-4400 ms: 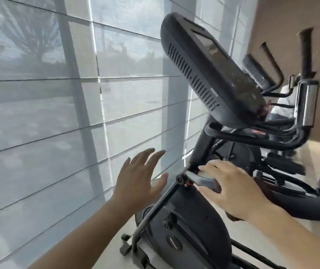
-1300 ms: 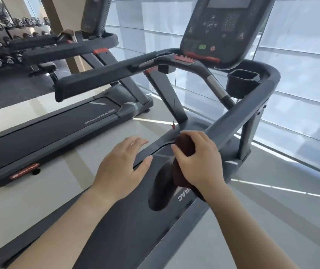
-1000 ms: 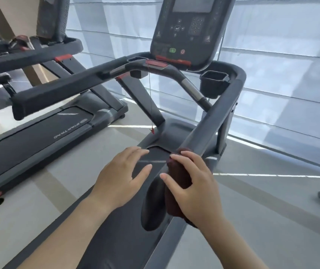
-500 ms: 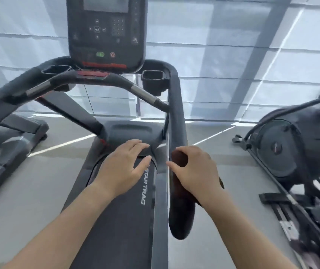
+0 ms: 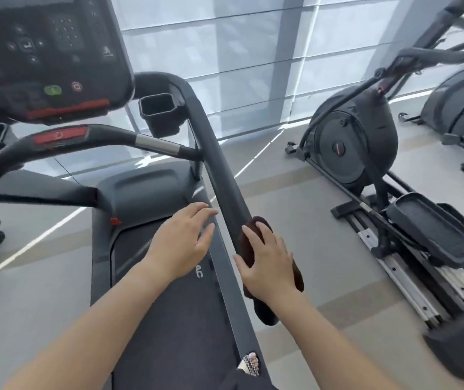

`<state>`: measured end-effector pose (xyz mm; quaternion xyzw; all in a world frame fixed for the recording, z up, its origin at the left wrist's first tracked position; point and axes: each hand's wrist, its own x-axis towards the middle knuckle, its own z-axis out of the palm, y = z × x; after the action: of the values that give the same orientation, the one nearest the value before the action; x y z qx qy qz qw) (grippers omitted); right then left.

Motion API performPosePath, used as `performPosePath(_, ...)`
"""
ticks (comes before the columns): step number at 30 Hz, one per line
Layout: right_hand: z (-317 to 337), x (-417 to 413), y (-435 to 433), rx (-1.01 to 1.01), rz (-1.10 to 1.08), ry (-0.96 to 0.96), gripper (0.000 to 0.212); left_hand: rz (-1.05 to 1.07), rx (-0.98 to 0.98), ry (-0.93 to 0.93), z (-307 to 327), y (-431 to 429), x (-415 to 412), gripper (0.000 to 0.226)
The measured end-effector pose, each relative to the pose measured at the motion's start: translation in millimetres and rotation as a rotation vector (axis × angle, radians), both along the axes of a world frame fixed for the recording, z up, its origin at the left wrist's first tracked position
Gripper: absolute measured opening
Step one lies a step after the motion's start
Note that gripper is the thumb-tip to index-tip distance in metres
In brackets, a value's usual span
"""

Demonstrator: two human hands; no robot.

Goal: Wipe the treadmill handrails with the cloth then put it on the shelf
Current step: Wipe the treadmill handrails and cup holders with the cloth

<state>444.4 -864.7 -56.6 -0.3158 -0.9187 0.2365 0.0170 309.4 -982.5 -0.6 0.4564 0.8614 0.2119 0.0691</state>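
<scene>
The treadmill's right handrail (image 5: 219, 170) is a long black padded bar running from the console toward me. A dark brown cloth (image 5: 295, 273) is wrapped over its near end. My right hand (image 5: 267, 260) presses the cloth onto the rail, fingers curled over it. My left hand (image 5: 181, 243) hovers open above the treadmill belt (image 5: 168, 319), just left of the rail, holding nothing. The left handrail is out of view. No shelf is in sight.
The console (image 5: 47, 52) hangs at upper left, with a curved front bar (image 5: 98, 136) and a cup holder (image 5: 160, 114) below it. An elliptical trainer (image 5: 365, 147) stands on the floor to the right, a second one (image 5: 461, 105) behind it. Window blinds (image 5: 253, 52) fill the background.
The view has swung left to right across the treadmill. My right hand has stayed on the cloth at the right rail's near end; my left hand stays open beside it.
</scene>
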Motion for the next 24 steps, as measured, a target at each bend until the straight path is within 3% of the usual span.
performPosePath(6,0.0,-43.8,18.6,-0.025,-0.110,0.000,0.066,-0.007,-0.014,0.041,-19.4,49.6,-47.0,0.035)
performPosePath(11,-0.6,-25.5,-0.4,0.108,-0.089,-0.041,0.073,-0.220,-0.110,0.066,-37.9,72.9,-71.0,0.043)
performPosePath(16,0.9,-54.1,12.6,-0.032,-0.219,-0.069,0.066,-0.346,-0.196,0.081,-56.6,88.4,-105.9,0.045)
performPosePath(24,-3.8,-71.6,-1.0,0.073,-0.405,-0.033,0.060,-0.622,-0.194,0.168,-70.8,116.5,-152.1,0.055)
